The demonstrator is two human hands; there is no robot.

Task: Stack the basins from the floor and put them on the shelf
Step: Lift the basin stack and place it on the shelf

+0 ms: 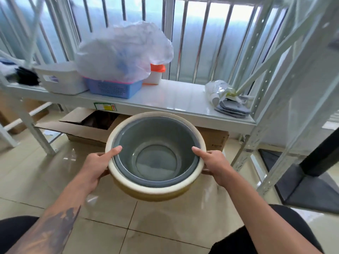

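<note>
A grey basin (156, 143) sits nested inside a larger cream-yellow basin (146, 193). I hold the stack in the air above the tiled floor, just in front of the white shelf (176, 99). My left hand (97, 165) grips the left rim with its thumb over the edge. My right hand (214, 164) grips the right rim the same way. The stack is level and below the shelf board's height.
On the shelf stand a white box (60, 79), a blue basket (113, 88) under a plastic bag (121, 52), an orange-lidded container (156, 74), and folded grey cloths (233, 109) at the right. Cardboard boxes (86, 129) lie under the shelf. A shelf upright (266, 129) stands right.
</note>
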